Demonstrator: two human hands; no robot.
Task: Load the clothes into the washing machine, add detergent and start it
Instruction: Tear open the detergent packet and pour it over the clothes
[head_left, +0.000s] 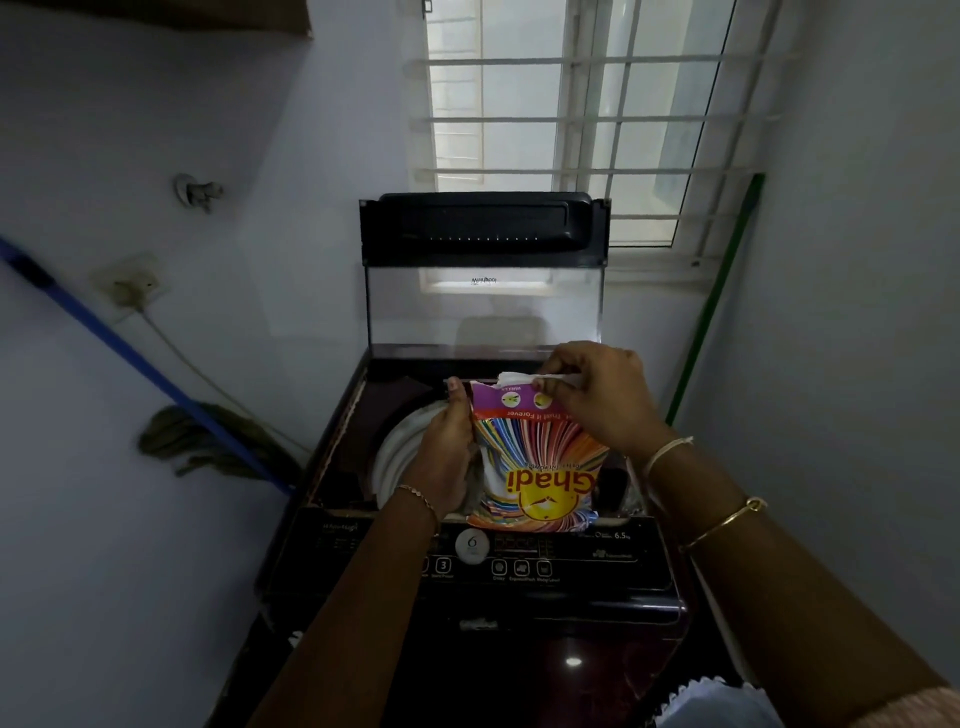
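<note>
The person holds the detergent packet (537, 462) upright over the open washing machine (597, 561), its bottom edge down by the control panel (519, 551); the left hand (441, 457) has its fingers (460, 400) wrapped round the packet's left side; the right hand (597, 395) pinches the torn white flap at the packet's mouth; the glass lid (483, 312) stands raised before the window (571, 119); a white drum rim (397, 452) shows behind the left hand; a blue mop (130, 358) leans on the left wall.

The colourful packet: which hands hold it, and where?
Both. The left hand grips the left edge of the detergent packet; the right hand pinches its top edge.
</note>
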